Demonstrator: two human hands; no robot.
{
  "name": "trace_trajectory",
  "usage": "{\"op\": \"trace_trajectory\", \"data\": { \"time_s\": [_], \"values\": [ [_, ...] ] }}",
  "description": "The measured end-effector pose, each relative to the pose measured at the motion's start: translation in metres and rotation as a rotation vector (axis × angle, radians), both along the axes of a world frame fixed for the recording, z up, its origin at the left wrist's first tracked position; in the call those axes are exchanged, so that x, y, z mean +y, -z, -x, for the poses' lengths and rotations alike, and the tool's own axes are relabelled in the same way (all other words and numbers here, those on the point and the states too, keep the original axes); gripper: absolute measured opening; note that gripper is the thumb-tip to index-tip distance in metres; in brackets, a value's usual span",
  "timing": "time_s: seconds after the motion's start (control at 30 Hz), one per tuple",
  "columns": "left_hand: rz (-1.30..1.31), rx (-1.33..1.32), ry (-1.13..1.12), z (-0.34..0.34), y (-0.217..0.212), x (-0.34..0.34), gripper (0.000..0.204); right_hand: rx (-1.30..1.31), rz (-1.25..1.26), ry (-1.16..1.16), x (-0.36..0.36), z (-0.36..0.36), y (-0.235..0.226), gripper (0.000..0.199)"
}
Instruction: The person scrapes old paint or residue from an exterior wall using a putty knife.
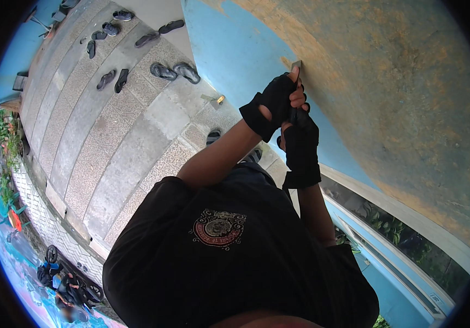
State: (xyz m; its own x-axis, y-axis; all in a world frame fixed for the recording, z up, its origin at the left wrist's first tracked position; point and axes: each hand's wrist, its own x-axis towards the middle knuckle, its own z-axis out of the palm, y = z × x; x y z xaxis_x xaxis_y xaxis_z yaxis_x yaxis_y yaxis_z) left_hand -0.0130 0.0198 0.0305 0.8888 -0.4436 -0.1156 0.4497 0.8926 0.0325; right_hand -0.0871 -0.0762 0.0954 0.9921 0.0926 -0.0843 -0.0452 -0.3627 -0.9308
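Both my hands wear black fingerless gloves. A scraper has its small metal blade against the wall, where blue paint borders a bare, yellowish-brown patch. My left hand is closed on the scraper near the blade, its thumb stretched along it toward the edge. Just below, my right hand is wrapped around the dark handle end, which the fingers mostly hide. The two hands touch or nearly touch.
On the tiled floor to the left lie several sandals and slippers. A putty knife with a yellowish handle rests near the wall's foot. Blue railings and plants are at lower right; a motorcycle stands at lower left.
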Motion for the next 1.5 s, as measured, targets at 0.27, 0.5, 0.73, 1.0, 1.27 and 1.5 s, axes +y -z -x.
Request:
{"op": "trace_trajectory", "data": {
  "time_s": [0.27, 0.5, 0.73, 1.0, 1.27, 1.5],
  "values": [
    [-0.032, -0.05, -0.064, -0.006, 0.005, 0.007, 0.04, 0.195, -0.191, 0.019, -0.002, -0.007, 0.01, 0.01],
    [-0.046, 0.007, -0.067, -0.008, -0.001, 0.0, 0.041, 0.115, -0.079, 0.046, -0.004, -0.009, 0.016, 0.005],
    [0.133, -0.093, 0.001, -0.006, 0.008, 0.007, 0.04, -0.136, 0.164, -0.012, -0.003, -0.004, 0.029, 0.005],
    [0.11, -0.101, -0.02, -0.009, 0.005, 0.008, 0.042, -0.113, 0.185, -0.011, -0.001, -0.009, 0.029, 0.005],
    [0.121, -0.072, 0.037, -0.002, 0.002, 0.008, 0.04, -0.109, 0.125, 0.02, 0.0, -0.001, 0.024, 0.007],
    [0.071, -0.117, 0.016, -0.01, 0.002, 0.007, 0.04, -0.035, 0.118, 0.054, 0.003, -0.003, 0.012, 0.01]
  ]
}}
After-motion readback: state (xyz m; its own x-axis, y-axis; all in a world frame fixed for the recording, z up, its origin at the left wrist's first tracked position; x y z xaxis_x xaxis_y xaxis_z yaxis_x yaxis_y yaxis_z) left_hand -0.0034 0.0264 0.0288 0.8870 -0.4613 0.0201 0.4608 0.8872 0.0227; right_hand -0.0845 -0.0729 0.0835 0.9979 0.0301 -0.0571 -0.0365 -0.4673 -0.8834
